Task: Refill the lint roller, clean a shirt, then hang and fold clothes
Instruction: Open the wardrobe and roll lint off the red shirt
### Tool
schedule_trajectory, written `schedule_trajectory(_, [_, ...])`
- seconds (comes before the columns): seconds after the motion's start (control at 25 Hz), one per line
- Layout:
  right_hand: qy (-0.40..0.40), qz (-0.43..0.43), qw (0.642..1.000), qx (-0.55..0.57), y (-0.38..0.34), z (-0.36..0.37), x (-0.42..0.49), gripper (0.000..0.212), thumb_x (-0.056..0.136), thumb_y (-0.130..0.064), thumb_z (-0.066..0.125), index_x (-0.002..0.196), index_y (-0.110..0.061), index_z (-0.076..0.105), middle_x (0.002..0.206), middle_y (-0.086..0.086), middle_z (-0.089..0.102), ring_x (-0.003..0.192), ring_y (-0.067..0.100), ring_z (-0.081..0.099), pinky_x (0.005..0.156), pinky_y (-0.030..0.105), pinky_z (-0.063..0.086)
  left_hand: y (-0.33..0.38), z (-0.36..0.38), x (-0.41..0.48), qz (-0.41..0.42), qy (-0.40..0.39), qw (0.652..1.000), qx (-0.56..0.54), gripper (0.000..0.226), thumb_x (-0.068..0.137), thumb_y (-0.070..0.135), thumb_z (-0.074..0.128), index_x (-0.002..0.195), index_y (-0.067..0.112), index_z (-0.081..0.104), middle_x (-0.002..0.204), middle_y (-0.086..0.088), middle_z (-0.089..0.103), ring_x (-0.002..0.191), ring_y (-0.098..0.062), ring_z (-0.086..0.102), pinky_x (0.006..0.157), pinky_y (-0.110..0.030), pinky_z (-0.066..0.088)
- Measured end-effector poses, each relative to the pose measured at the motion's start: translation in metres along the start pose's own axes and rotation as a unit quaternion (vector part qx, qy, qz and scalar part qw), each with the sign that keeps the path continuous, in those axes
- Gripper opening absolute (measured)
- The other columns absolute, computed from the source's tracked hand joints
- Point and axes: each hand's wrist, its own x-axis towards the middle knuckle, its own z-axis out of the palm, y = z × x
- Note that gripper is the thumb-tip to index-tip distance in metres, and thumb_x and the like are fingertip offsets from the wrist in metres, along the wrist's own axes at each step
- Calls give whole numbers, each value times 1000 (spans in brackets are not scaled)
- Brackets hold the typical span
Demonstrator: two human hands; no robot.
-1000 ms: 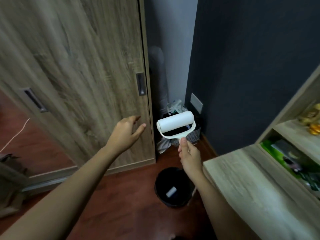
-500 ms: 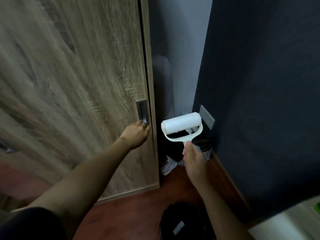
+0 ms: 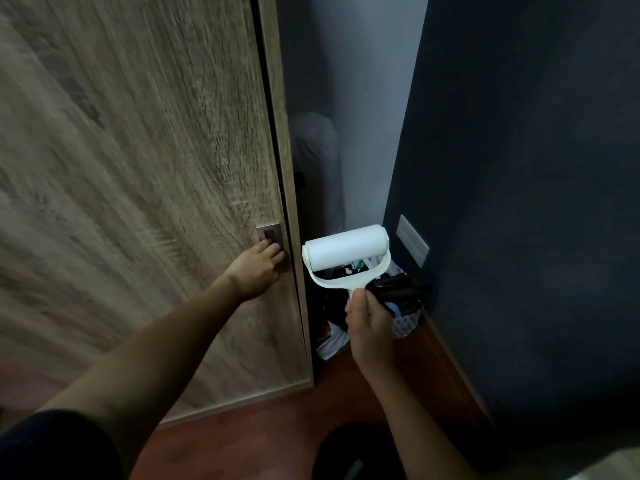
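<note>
**Roller in one hand, wardrobe pull in the other**

Nearest, a dark sleeve (image 3: 52,445) covers the left upper arm, and a dark round bin (image 3: 332,455) sits on the red-brown wooden floor (image 3: 259,427), too dim to read inside. No surface shows clearly; a pale sliver at the lower right corner may be one.

The right grip (image 3: 369,323) is closed round the stem of the lint roller (image 3: 348,249), holding it upright in the air with its white roll level. The roll looks full and clean, so the refill seems done.

The left grip (image 3: 258,268) has its fingertips hooked into the recessed pull (image 3: 269,234) at the edge of the wooden wardrobe door (image 3: 138,168). Fetching a shirt is probably the step in hand. Next comes a sideways pull on the door, with the roller kept clear of its edge.

Beyond, a heap of clothes (image 3: 401,292) fills the corner. A wall plate (image 3: 412,240) sits on the dark wall (image 3: 519,168).
</note>
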Motion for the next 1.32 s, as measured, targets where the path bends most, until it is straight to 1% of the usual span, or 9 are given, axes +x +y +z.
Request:
schedule_trajectory(0.16, [4, -6, 1000, 7, -4, 3, 0, 36, 83, -54, 32, 62, -28, 44, 48, -9, 39, 44, 2, 40, 47, 17, 33, -6, -6, -5, 3, -39, 999, 4, 20, 71, 26, 57, 64, 23, 75, 86, 2, 69, 78, -19, 59, 75, -32, 47])
schedule_trajectory(0.24, [2, -15, 1000, 8, -6, 7, -1, 35, 84, -53, 32, 62, -28, 44, 45, -9, 39, 44, 4, 40, 47, 18, 33, -9, 0, -9, -2, -27, 1000, 0, 17, 68, 28, 62, 58, 22, 74, 81, 1, 70, 73, -20, 58, 71, -32, 45])
schedule_trajectory(0.4, [-3, -30, 1000, -2, -11, 23, -5, 34, 85, -52, 31, 62, -31, 43, 44, -14, 45, 43, 4, 42, 46, 16, 32, -12, 15, -28, -14, 21, 1000, -1, 42, 71, 21, 34, 49, 16, 70, 71, -5, 66, 66, -25, 57, 69, -33, 31])
schedule_trajectory(0.6, [-37, -7, 999, 25, -21, 56, -14, 37, 81, -57, 32, 61, -28, 43, 41, -13, 44, 38, 2, 36, 44, 16, 28, -29, 40, -70, -38, 23, 998, -44, 45, 72, 21, 32, 55, 18, 73, 77, -3, 69, 71, -22, 59, 69, -30, 43])
schedule_trajectory(0.76, [-39, 1, 999, 29, -25, 100, -22, 40, 81, -61, 34, 59, -30, 46, 41, -11, 44, 41, 1, 36, 47, 23, 30, -39, 69, -111, -54, 8, 998, -34, 39, 91, 19, 34, 110, 12, 69, 126, -9, 59, 111, -26, 51, 95, -38, 40])
schedule_trajectory(0.8, [-37, 5, 999, 26, -25, 112, -25, 41, 81, -64, 34, 59, -32, 47, 42, -11, 44, 43, 1, 36, 48, 26, 30, -42, 75, -121, -51, 13, 998, -40, 39, 91, 18, 35, 109, 12, 69, 124, -9, 60, 111, -26, 52, 94, -37, 40])
schedule_trajectory(0.96, [-39, 24, 997, 58, -33, 177, -42, 45, 81, -67, 35, 59, -30, 48, 44, -11, 42, 46, 6, 36, 50, 27, 29, -70, 110, -173, -58, 21, 998, -21, 46, 71, 20, 30, 61, 17, 75, 76, -3, 69, 70, -21, 60, 67, -29, 46])
schedule_trajectory(1.12, [-46, 27, 996, 73, -48, 230, -60, 45, 81, -62, 34, 55, -28, 45, 42, -10, 38, 44, 6, 33, 49, 27, 28, -88, 146, -221, -77, -25, 997, -10, 41, 71, 20, 35, 61, 13, 74, 73, -4, 67, 68, -23, 58, 63, -30, 47])
schedule_trajectory(1.32, [-59, 25, 995, 81, -60, 290, -80, 45, 79, -66, 34, 55, -31, 48, 41, -8, 37, 44, 9, 33, 49, 29, 27, -113, 182, -284, -86, -73, 993, -23, 19, 72, 23, 57, 72, 15, 75, 84, -3, 68, 80, -23, 59, 69, -32, 48])
